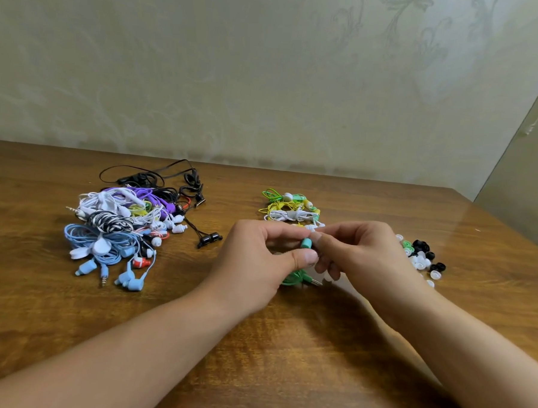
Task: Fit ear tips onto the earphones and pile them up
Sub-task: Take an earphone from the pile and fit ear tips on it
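My left hand (258,259) pinches a teal-green earbud (306,243) between thumb and fingers, just above the table. My right hand (361,255) meets it from the right, its fingertips pinched at the earbud's end; what they hold is hidden. The green cable (295,278) of that earphone hangs below my hands, its plug lying on the wood. Behind my hands lies a small pile of green, yellow and white earphones (289,208). Loose ear tips (422,257), black, white and green, are scattered to the right.
A big tangled heap of earphones (120,227), blue, white, purple, black and red, lies on the left of the wooden table (253,359). A patterned wall rises directly behind the table's far edge. The table's right edge runs near the ear tips.
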